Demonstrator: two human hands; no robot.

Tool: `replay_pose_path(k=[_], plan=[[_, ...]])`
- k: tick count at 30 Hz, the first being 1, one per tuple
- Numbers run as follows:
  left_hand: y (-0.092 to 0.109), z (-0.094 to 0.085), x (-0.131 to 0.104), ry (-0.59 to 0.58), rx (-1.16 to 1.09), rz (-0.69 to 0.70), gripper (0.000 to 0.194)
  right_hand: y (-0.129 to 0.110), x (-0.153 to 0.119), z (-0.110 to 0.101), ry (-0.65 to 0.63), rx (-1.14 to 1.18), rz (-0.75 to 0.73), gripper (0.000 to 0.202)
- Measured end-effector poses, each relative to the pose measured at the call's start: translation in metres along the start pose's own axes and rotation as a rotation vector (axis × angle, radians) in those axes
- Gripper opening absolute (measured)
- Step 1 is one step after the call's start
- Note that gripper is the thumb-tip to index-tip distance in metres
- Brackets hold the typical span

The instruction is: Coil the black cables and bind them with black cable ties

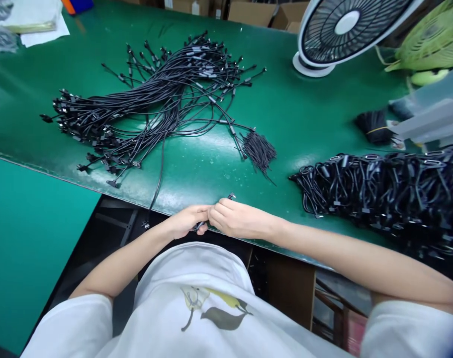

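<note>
At the table's front edge, my left hand and my right hand meet with fingers closed on a black cable. Most of the cable is hidden by my fingers; a small metal-tipped connector pokes out above my right hand. Beyond them lies a small bundle of short black ties. A large loose heap of black cables with connectors at both ends spreads over the left and middle of the table. One cable end from it hangs over the edge beside my left forearm.
Coiled black cables are piled at the right. Behind them are a banded black bundle and plastic bags. A white fan and a yellow-green fan stand at the back right. Papers lie back left on the green table.
</note>
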State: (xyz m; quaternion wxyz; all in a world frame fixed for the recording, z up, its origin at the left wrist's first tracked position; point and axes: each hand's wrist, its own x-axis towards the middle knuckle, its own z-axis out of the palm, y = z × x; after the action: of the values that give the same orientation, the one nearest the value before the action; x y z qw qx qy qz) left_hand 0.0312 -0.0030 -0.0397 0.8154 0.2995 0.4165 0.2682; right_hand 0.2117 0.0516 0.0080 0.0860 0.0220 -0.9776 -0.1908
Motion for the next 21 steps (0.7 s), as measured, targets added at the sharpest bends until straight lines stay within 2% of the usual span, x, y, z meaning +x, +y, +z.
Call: replay_pose_path(k=[3, 6, 9, 14, 17, 19, 21], plan=[[0.001, 0.003, -0.003, 0.038, -0.028, -0.039, 0.018, -0.001, 0.004, -0.001, -0.03, -0.009, 0.019, 0.024], [0.003, 0.008, -0.004, 0.096, -0.059, 0.015, 0.008, -0.006, 0.006, 0.004, -0.063, -0.009, 0.091, 0.022], [0.002, 0.014, -0.001, 0.188, -0.087, 0.147, 0.007, -0.011, 0.008, 0.014, -0.067, -0.015, 0.253, 0.02], [-0.003, 0.02, 0.013, 0.441, -0.163, 0.412, 0.019, -0.01, 0.018, 0.03, 0.004, 0.128, 0.607, 0.021], [-0.004, 0.015, 0.017, 0.505, -0.086, 0.609, 0.027, -0.003, 0.024, 0.032, 0.132, 0.477, 0.906, 0.024], [-0.001, 0.009, 0.013, 0.57, 0.147, 0.768, 0.026, -0.001, 0.024, 0.03, 0.205, 0.847, 1.076, 0.027], [0.004, 0.005, 0.003, 0.661, 0.498, 0.906, 0.023, -0.001, 0.022, 0.028, 0.228, 1.166, 1.127, 0.029]])
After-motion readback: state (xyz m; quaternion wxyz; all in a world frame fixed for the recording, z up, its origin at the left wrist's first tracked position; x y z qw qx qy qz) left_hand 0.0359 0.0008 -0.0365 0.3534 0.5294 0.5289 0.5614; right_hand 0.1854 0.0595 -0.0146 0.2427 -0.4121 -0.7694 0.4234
